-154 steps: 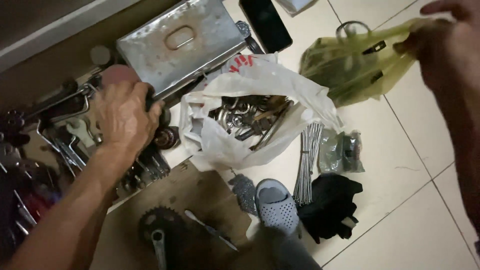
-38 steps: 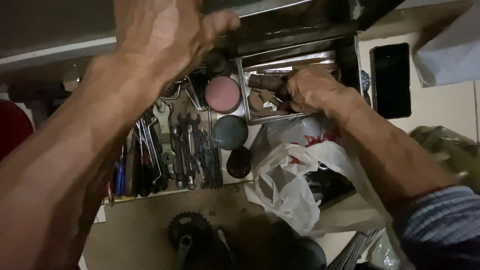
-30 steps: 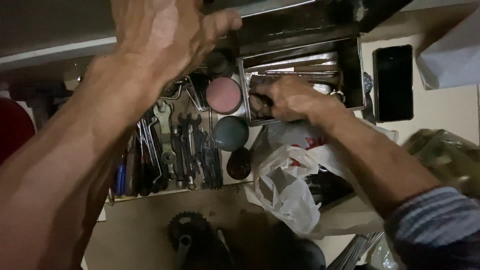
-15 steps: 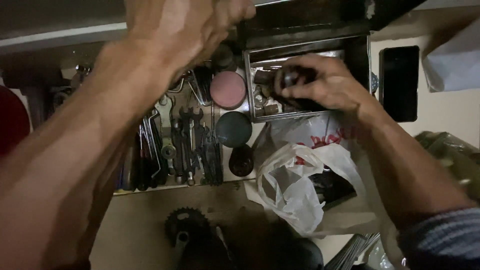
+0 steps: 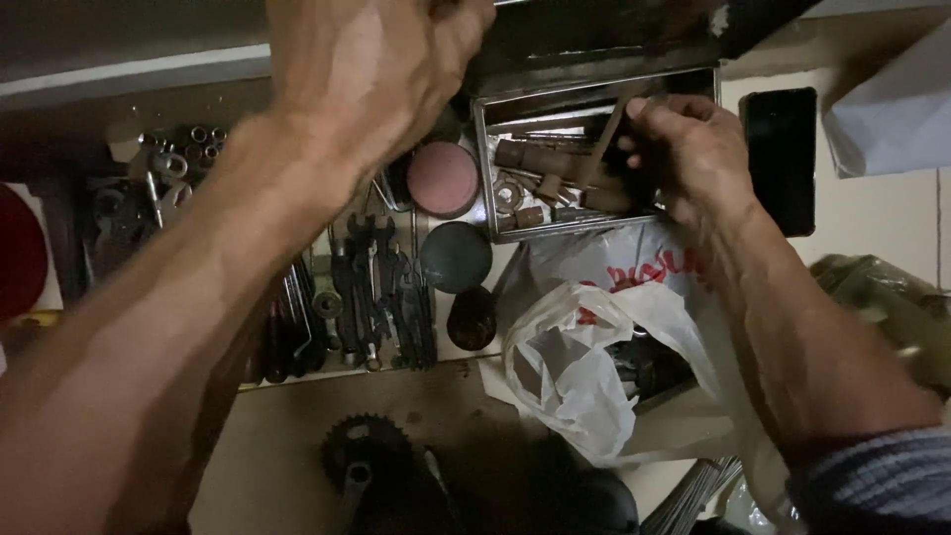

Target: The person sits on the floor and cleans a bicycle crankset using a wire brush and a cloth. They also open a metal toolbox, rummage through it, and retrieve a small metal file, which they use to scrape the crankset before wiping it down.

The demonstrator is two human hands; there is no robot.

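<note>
An open metal box point(image 5: 584, 226) holds rusty bolts, sleeves and washers. My right hand point(image 5: 688, 149) reaches into its right part, fingers closed around a thin metal rod point(image 5: 600, 139) that slants up out of the parts. My left hand point(image 5: 381, 74) is raised close to the camera at the top, its fingers curled over the edge of the dark box lid point(image 5: 594, 35). My left forearm covers much of the left side.
Wrenches point(image 5: 381, 297) lie in a row beside a pink disc point(image 5: 443, 178), a dark round disc point(image 5: 456, 256) and sockets point(image 5: 188, 147). A white plastic bag point(image 5: 580, 372), a black phone point(image 5: 780, 159), a chainring point(image 5: 362, 461) and a green bag point(image 5: 892, 307) lie around.
My right hand shifted from the box's left part to its right part and closed on the thin rod. My left hand stayed up at the lid.
</note>
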